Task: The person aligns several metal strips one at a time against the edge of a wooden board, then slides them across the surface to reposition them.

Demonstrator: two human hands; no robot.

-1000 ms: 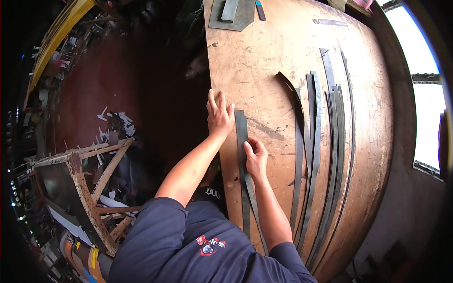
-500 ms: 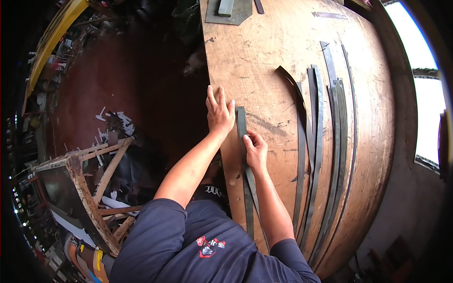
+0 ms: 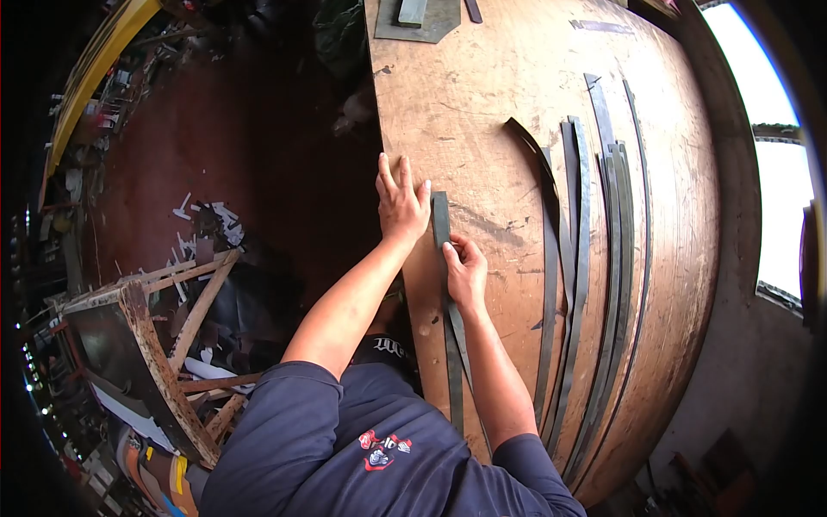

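1. Hardly anything has moved in the past second: board, hands and strip sit slightly higher in view, and the hands keep their places along the strip.
2. Nearest is the dark shirt (image 3: 370, 439) with its red-and-white print.
3. Just beyond, the right hand (image 3: 465, 269) is nearly closed, fingers curled, thumb at the right edge of the dark strip (image 3: 440, 220); whether it pinches the strip, I cannot tell.
4. That strip lies lengthwise near the left edge of the wooden board (image 3: 517, 189), between the two hands, its far end a little past the right thumb.
5. Slightly farther, the left hand (image 3: 403, 204) is spread flat at the board's edge, grasping nothing I can see, its thumb just beside the strip's far end.
6. Right of the hands, more dark strips (image 3: 579, 198) lie lengthwise, well apart from them.
7. At the far end rests a grey plate (image 3: 435, 21) bearing a small block (image 3: 412, 11).
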